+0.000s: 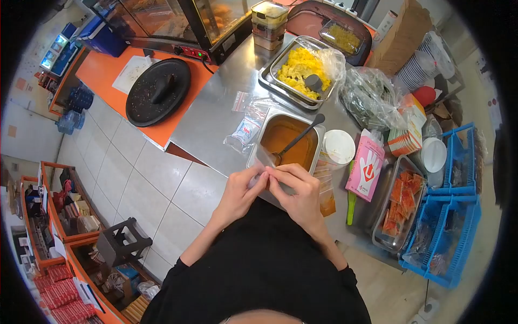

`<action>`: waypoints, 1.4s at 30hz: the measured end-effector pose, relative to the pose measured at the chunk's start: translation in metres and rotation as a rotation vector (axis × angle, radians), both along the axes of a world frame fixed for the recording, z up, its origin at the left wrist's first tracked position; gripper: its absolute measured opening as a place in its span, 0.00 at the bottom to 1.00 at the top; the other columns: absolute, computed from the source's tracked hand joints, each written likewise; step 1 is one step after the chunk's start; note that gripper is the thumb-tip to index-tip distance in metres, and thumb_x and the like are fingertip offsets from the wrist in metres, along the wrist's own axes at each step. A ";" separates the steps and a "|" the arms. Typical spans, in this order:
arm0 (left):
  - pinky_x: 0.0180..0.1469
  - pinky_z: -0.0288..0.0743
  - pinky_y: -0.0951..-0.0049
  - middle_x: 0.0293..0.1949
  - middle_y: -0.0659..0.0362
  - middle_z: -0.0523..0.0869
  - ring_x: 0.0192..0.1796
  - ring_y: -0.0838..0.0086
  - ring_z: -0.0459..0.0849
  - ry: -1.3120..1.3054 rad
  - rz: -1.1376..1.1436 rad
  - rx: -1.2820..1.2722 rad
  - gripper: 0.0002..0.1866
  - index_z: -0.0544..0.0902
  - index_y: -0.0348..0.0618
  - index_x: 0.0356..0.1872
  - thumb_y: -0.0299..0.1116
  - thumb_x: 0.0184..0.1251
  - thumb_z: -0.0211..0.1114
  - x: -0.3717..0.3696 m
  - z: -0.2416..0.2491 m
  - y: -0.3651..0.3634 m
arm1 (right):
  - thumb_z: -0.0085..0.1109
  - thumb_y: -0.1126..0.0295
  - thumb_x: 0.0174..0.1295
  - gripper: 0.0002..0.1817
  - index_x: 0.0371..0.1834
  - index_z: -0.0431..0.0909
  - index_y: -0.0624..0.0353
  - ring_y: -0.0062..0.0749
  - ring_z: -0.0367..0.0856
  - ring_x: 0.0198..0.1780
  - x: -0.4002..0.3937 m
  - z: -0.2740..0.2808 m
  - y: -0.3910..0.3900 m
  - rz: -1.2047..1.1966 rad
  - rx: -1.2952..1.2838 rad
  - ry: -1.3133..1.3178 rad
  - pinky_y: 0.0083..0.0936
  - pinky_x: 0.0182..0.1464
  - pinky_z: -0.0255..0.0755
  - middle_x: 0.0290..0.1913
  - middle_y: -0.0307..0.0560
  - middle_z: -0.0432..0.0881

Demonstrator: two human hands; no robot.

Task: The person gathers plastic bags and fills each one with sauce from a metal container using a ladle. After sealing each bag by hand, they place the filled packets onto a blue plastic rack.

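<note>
My left hand and my right hand meet at the counter's front edge, fingertips pinched together on a small clear plastic bag. Just beyond them is a metal pan of orange-brown sauce with a dark ladle resting in it. Left of the pan lie clear plastic bags, one a packet with blue and red print. A white round lid is at the pan's right. Farther back, a tray holds yellow food with a grey-handled utensil in it.
A black round lid lies on the orange counter at left. To the right are a pink glove box, a metal tray of orange-red packets and blue baskets. A dark stool stands on the floor.
</note>
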State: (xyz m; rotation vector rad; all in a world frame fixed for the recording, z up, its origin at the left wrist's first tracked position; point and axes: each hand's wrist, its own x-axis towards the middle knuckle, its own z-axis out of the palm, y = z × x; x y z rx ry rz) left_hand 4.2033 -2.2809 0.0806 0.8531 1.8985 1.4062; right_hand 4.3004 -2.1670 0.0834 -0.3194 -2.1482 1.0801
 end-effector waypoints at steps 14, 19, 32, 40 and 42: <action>0.19 0.62 0.77 0.16 0.58 0.72 0.17 0.81 0.72 0.402 0.388 0.214 0.07 0.73 0.37 0.22 0.26 0.57 0.60 0.016 -0.011 0.019 | 0.64 0.83 0.43 0.12 0.34 0.82 0.65 0.35 0.76 0.36 -0.020 0.002 -0.007 -0.277 0.085 0.213 0.22 0.32 0.70 0.43 0.46 0.79; 0.17 0.58 0.81 0.16 0.63 0.74 0.16 0.85 0.69 -0.061 0.133 0.313 0.08 0.75 0.38 0.23 0.30 0.59 0.60 0.001 -0.006 0.008 | 0.61 0.85 0.42 0.11 0.32 0.80 0.74 0.36 0.79 0.32 -0.012 0.007 0.005 -0.336 0.240 0.336 0.22 0.33 0.73 0.41 0.47 0.82; 0.36 0.73 0.73 0.32 0.59 0.83 0.35 0.70 0.82 0.462 -0.500 0.144 0.20 0.77 0.43 0.39 0.41 0.49 0.72 -0.050 0.038 -0.006 | 0.66 0.76 0.42 0.12 0.33 0.81 0.58 0.31 0.73 0.31 0.026 -0.009 0.015 0.158 0.476 0.166 0.27 0.35 0.67 0.43 0.44 0.71; 0.38 0.73 0.74 0.33 0.60 0.82 0.35 0.72 0.81 -0.217 -0.846 0.109 0.20 0.73 0.43 0.44 0.37 0.52 0.70 -0.030 -0.036 -0.018 | 0.65 0.62 0.50 0.16 0.40 0.78 0.57 0.48 0.57 0.55 -0.027 -0.060 0.083 -0.601 0.149 -0.030 0.39 0.56 0.55 0.50 0.52 0.63; 0.40 0.70 0.79 0.39 0.60 0.77 0.39 0.80 0.76 -0.517 -0.886 0.192 0.26 0.71 0.44 0.50 0.38 0.51 0.71 -0.019 -0.046 -0.018 | 0.65 0.59 0.51 0.18 0.41 0.78 0.59 0.50 0.52 0.59 -0.043 -0.086 0.116 -0.661 0.096 -0.043 0.41 0.58 0.52 0.52 0.52 0.63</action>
